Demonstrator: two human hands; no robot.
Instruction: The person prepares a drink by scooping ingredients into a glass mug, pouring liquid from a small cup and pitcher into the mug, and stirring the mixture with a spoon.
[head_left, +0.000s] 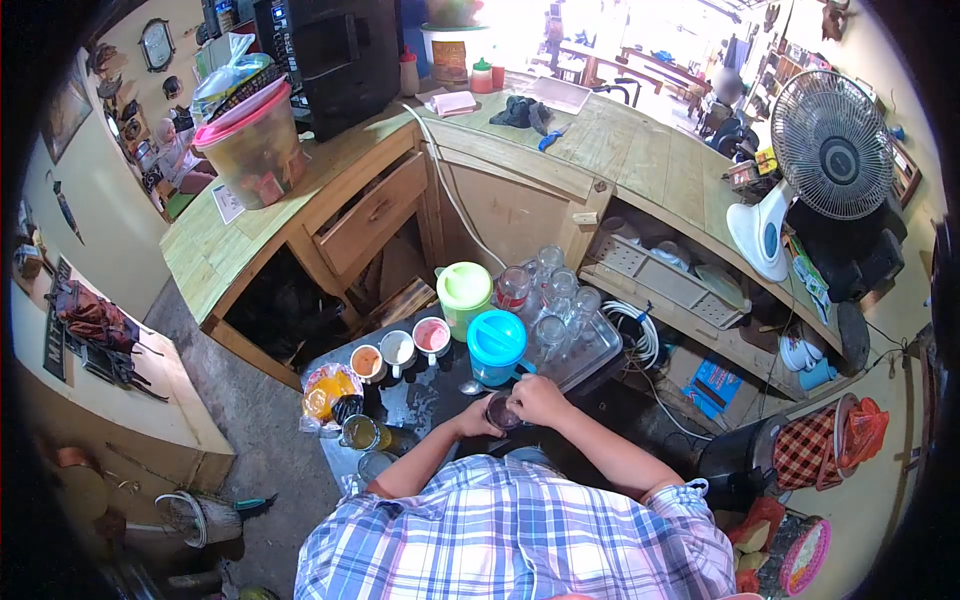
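My left hand (477, 419) is wrapped around a drinking glass (503, 411) with dark contents, low over the front of the dark table. Fingers of my right hand (539, 399) are pinched together at the glass's mouth; what they hold is too small to make out. Just beyond stands a jug with a blue lid (497, 335), a spoon (470, 387) lying at its left. A jug with a light green lid (465, 286) is behind it. Three cups, one orange inside (367, 361), one white (398, 352) and one pink inside (431, 337), form a row to the left.
Several upturned glasses (551, 331) crowd a metal tray (603, 352) at the right. Left of my arm are a glass of yellowish liquid (365, 432) and a plastic bag with orange contents (331, 391). A wooden counter (640, 130) curves around the far side, bearing a fan (835, 145).
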